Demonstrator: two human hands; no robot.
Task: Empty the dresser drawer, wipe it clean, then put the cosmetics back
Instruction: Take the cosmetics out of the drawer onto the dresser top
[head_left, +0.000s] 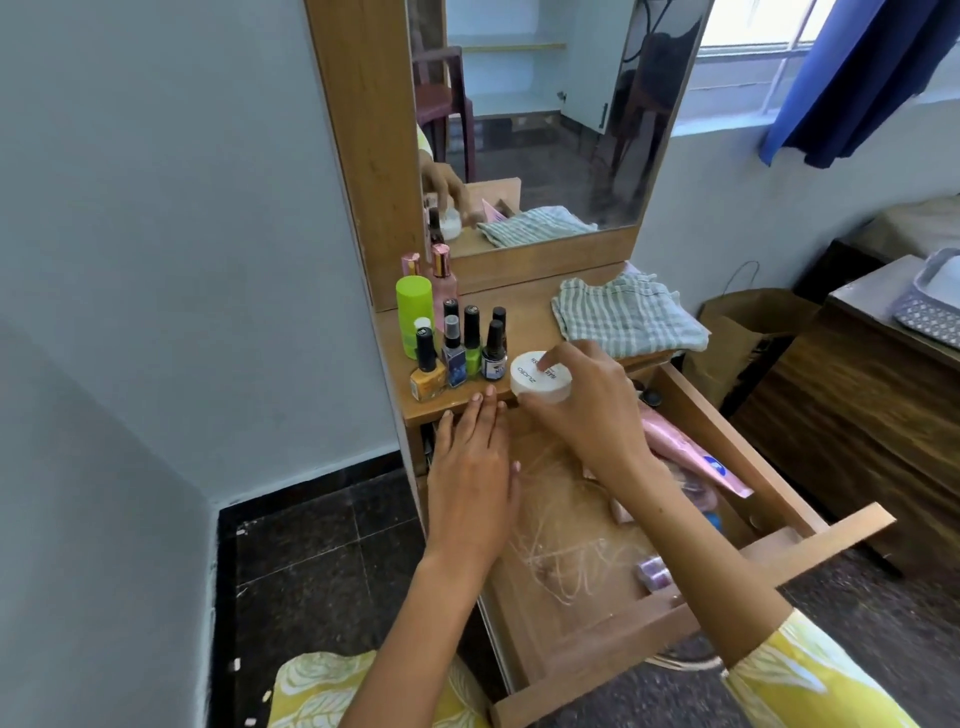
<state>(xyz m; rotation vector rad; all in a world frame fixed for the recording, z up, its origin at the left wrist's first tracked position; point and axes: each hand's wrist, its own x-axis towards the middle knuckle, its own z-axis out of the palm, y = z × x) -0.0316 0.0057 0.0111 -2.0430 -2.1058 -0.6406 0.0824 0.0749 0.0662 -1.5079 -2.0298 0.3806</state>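
The wooden dresser drawer (717, 613) is pulled out wide. A pink tube (691, 452) and small purple jars (655, 570) lie inside it at the right and front. My right hand (587, 400) holds a round white jar (535, 382) at the front edge of the dresser top, one finger on its lid. My left hand (472, 473) lies flat with straight fingers over the drawer's left side, fingertips touching the dresser top's front edge. Several nail polish bottles (462, 353), a green bottle (414, 312) and a pink bottle (443, 278) stand on the dresser top at the left.
A striped grey cloth (628, 312) lies folded on the right of the dresser top (530, 317), below the mirror (545, 114). A brown paper bag (743, 332) and a dark wooden cabinet (872, 415) stand to the right. Dark tiled floor (322, 551) lies to the left.
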